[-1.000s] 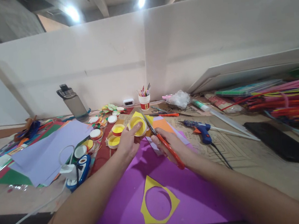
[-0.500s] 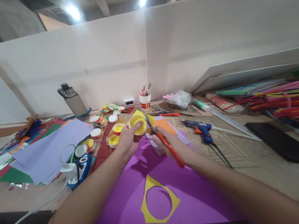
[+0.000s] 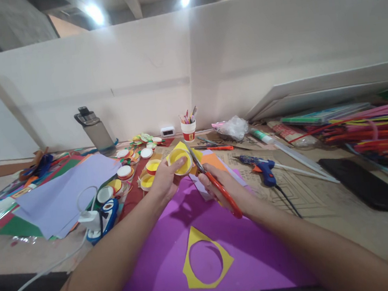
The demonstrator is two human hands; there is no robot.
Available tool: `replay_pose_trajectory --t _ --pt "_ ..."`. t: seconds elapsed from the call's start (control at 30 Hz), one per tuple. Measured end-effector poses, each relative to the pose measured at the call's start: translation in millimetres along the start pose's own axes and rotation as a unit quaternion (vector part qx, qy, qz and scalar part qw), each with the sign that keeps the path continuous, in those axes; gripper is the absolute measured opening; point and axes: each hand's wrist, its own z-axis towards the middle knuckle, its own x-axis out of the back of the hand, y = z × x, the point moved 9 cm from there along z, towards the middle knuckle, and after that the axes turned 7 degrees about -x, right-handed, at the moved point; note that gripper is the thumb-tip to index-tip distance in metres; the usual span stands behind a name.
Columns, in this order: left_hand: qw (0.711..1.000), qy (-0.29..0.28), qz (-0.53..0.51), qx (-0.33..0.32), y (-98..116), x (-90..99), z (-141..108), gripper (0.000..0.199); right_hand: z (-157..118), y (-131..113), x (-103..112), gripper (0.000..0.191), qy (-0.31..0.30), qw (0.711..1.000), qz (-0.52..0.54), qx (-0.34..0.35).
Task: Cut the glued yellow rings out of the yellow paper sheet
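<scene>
My left hand (image 3: 166,181) is closed on a shallow round paper piece (image 3: 182,162) with a pale rim and a yellow inside, the thumb pressing into it. Yellow paper (image 3: 180,145) sticks out in points around its edge. In my right hand (image 3: 219,182) is a pair of scissors (image 3: 222,191) with red handles. Their blades lie along the right edge of the yellow paper; how far apart they are I cannot tell. Below both hands, a yellow paper offcut (image 3: 190,272) with a round hole rests on a purple sheet (image 3: 263,259).
A blue glue gun (image 3: 265,170) and a black flat object (image 3: 366,184) lie to the right. Leftward are a blue power strip (image 3: 109,216), lavender paper (image 3: 69,192) and round paper pieces (image 3: 124,172). Behind stand a bottle (image 3: 97,133) and a cup of pens (image 3: 188,131). Another person's arm (image 3: 1,173) shows far left.
The scissors and my right hand have shifted very slightly. My left hand keeps its hold on the round piece, almost in the same spot.
</scene>
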Motion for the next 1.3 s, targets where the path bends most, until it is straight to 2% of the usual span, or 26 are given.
replay_pose_trajectory --t 0.43,0.63,0.83,0.9,1.0,1.07,1.2,1.3 --pt "0.998 -0.050 0.041 0.024 10.1 -3.9 3.9 0.038 -7.8 -20.2 9.0 0.035 0.016 0.994 -0.104 0.013" --pt "0.995 -0.054 0.067 0.048 12.7 0.3 5.8 0.046 -8.2 -19.2 8.3 0.033 0.013 0.995 -0.095 0.007" --pt "0.990 -0.076 0.094 0.067 12.2 2.6 8.5 0.043 -7.7 -19.0 7.2 0.035 0.020 0.994 -0.110 0.005" --pt "0.995 -0.053 0.058 0.069 10.2 3.4 8.2 0.037 -6.6 -17.5 8.1 0.034 0.032 0.993 -0.113 0.003" --pt "0.997 0.034 -0.046 0.049 5.7 7.2 5.0 0.024 -6.5 -17.7 9.8 0.034 0.052 0.992 -0.113 0.006" --pt "0.994 0.054 -0.088 0.035 0.8 3.9 0.9 0.022 -7.3 -19.2 10.5 0.034 0.061 0.992 -0.114 0.009" --pt "0.995 0.074 -0.061 0.012 -3.4 4.8 -3.9 0.033 -8.3 -20.5 8.1 0.031 0.049 0.992 -0.115 0.016" --pt "0.998 0.062 -0.010 -0.013 2.7 7.4 -2.0 0.041 -7.2 -18.2 5.7 0.029 0.031 0.994 -0.104 0.015"
